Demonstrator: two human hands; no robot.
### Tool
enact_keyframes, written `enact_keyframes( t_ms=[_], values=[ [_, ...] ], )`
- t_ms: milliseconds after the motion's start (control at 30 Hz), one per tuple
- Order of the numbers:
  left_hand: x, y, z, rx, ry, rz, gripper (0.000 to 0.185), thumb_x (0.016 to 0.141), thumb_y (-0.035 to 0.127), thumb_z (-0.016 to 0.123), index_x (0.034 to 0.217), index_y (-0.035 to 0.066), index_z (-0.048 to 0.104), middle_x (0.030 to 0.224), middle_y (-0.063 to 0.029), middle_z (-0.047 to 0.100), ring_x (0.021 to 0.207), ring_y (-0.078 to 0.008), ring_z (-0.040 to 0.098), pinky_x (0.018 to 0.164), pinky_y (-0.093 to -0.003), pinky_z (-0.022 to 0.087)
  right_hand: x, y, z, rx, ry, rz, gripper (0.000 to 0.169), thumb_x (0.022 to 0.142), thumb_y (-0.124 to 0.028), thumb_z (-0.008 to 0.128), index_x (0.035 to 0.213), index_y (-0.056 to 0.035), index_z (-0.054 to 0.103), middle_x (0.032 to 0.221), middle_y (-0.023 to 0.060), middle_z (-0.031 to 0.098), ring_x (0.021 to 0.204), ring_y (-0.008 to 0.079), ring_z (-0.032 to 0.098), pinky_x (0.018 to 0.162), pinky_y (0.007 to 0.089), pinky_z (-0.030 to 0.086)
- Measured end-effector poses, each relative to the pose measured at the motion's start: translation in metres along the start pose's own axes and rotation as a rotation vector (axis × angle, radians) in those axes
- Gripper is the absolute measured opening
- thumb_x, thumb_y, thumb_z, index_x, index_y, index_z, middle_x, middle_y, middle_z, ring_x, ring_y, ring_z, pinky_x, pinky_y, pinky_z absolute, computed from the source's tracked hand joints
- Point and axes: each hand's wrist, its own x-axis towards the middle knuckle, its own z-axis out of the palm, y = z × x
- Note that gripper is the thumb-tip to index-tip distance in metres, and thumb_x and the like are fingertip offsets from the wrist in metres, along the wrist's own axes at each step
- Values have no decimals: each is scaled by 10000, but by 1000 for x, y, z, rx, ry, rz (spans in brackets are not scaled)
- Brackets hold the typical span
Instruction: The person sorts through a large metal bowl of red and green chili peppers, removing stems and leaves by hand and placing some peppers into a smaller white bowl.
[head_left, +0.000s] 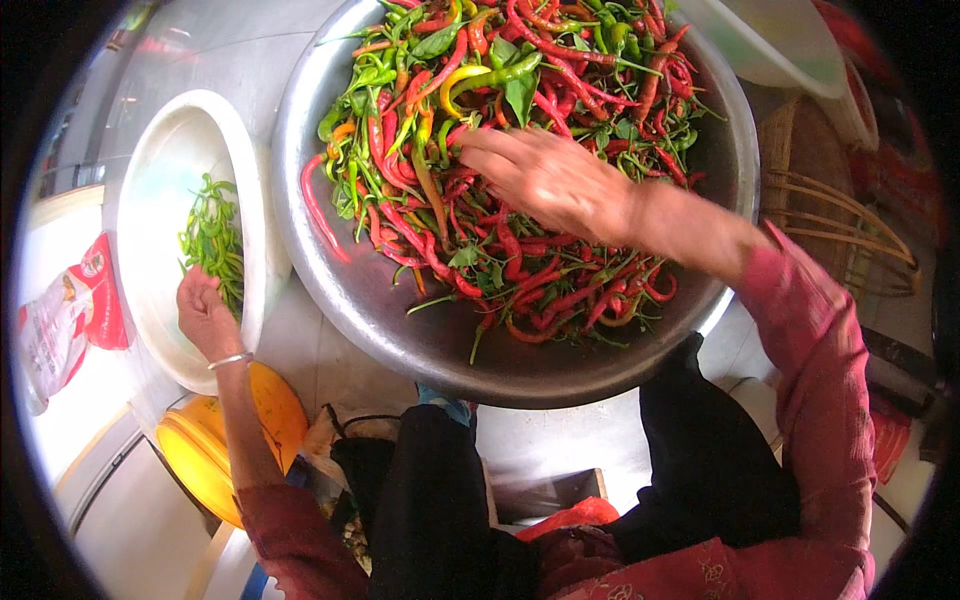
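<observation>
A wide metal basin (360, 330) holds a heap of long red chili peppers (555, 300), mixed with some green and orange ones, stems and leaves. Over the middle of the heap is my right hand (540, 176), its fingers bent down at the peppers; whether it grips one is hidden. To the left, a white plastic tub (150, 277) contains a smaller pile of green peppers (214, 232). My left hand (204, 304), with a bangle at its wrist, is at the near edge of that pile, fingers curled; I cannot tell if anything is inside them.
Below the white tub stands a yellow plastic container (195, 457). A red and white printed bag (97, 300) lies at the far left. Woven basketwork with curved strips (847, 217) is right of the basin, below a pale container (772, 45). My knees are close to the basin's near rim.
</observation>
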Motion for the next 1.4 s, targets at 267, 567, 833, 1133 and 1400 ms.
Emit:
enact_keyframes(
  t_ms=[267,567,833,1133,1400],
  values=[
    [-45,139,98,132,-455,438,336,858,109,630,1153,-29,548,1046,-170,601,903,-263,631,762,-333,500,38,22,68,-180,-92,241,405,801,-89,535,1198,-27,490,1075,121,572,991,265,584,857,362,438],
    [-39,96,160,59,-406,373,494,785,25,674,1241,-49,501,858,-177,609,776,-284,632,701,-371,507,-30,-22,32,-102,-239,56,200,729,-99,548,918,-32,545,834,103,537,767,247,602,617,351,504],
    [-62,117,121,-448,-849,-366,384,866,28,606,1230,-50,510,945,-62,615,718,-145,637,662,-282,544,-70,-60,-10,502,-88,333,360,826,-54,553,1162,53,482,944,145,625,790,263,638,706,334,510],
    [-127,132,75,-861,-997,-657,266,917,53,506,1180,19,536,1008,-62,581,941,-226,627,850,-368,524,-63,-81,-34,1310,-101,988,316,932,-174,564,1170,25,505,1005,143,639,791,150,629,739,273,500],
    [-172,157,108,-670,-1261,-431,325,878,123,471,1186,26,506,987,-43,578,869,-131,551,785,-268,447,-48,-101,-11,773,288,491,329,922,-258,532,1117,5,569,1035,149,549,998,325,528,891,415,397]
  ],
)
